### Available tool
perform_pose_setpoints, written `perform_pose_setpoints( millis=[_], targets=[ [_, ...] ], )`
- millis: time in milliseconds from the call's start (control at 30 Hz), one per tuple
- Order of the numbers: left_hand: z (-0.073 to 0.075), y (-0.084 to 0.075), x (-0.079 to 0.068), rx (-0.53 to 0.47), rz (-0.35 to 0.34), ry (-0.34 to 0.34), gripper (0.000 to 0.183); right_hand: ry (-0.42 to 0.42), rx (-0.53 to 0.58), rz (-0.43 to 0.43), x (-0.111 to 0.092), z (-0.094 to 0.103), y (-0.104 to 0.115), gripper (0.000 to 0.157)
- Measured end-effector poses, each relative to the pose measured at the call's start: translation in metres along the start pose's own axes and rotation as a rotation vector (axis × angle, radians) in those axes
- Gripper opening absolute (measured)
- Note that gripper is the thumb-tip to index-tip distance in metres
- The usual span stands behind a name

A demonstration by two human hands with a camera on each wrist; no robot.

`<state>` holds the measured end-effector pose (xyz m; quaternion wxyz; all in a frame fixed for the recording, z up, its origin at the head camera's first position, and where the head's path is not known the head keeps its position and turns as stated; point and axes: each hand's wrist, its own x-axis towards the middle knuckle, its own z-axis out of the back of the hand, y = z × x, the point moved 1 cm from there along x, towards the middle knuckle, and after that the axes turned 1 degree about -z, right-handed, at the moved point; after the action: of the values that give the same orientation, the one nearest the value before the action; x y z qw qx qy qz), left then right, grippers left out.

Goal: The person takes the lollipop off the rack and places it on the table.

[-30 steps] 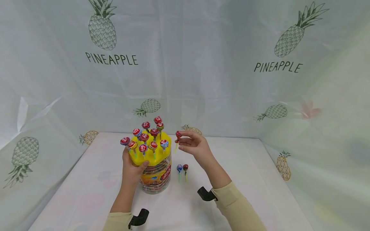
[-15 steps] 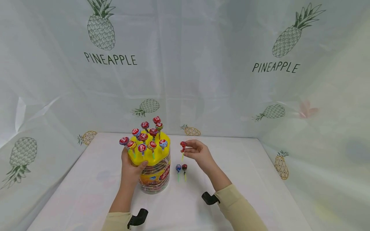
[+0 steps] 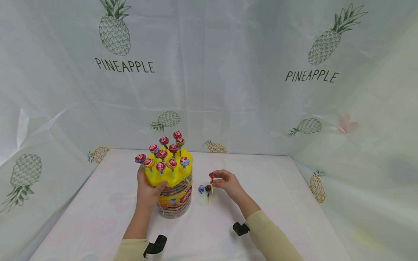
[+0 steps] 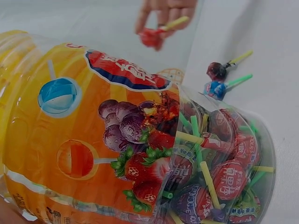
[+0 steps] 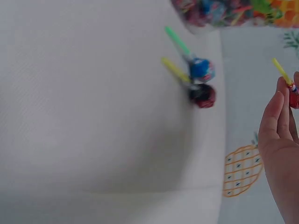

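Observation:
My left hand (image 3: 147,192) grips the yellow lid (image 3: 167,178) of a clear ribbed jar (image 3: 175,204), thumb on the near side. Several wrapped lollipops stand upright in the lid's holes. More lollipops fill the jar (image 4: 219,154), seen through its wall in the left wrist view. Between thumb and fingers my right hand (image 3: 229,184) pinches a red lollipop (image 3: 212,176) by its head, yellow stick pointing down. Just left of it, a blue lollipop (image 3: 201,189) with a green stick and a dark red lollipop (image 3: 208,188) with a yellow stick lie side by side on the table.
A white cloth (image 3: 267,203) covers the table. Behind it and at both sides hangs a pale curtain (image 3: 222,90) printed with pineapples. Black wrist mounts (image 3: 156,245) stick out from both sleeves.
My right hand has moved away from the jar, down and nearer, bringing the red lollipop beside the two on the table. My left hand keeps its grip on the lid.

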<state>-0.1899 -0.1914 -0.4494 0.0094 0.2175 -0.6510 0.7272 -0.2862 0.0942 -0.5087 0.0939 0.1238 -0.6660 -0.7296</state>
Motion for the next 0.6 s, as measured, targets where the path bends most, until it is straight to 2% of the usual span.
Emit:
perform_pose_setpoints(
  millis=[200,400,600],
  targets=[
    [-0.001,0.001,0.001,-0.018,-0.025,0.003,0.083,-0.012,-0.073,-0.031,0.001,0.006,-0.021,0.041],
    [-0.001,0.002,0.001,-0.027,-0.044,0.002,0.083,-0.024,-0.147,-0.083,0.002,0.009,-0.033,0.035],
    [-0.001,0.0,0.001,-0.008,-0.028,0.0,0.085,-0.034,-0.234,-0.127,0.008,0.015,-0.048,0.033]
  ],
)
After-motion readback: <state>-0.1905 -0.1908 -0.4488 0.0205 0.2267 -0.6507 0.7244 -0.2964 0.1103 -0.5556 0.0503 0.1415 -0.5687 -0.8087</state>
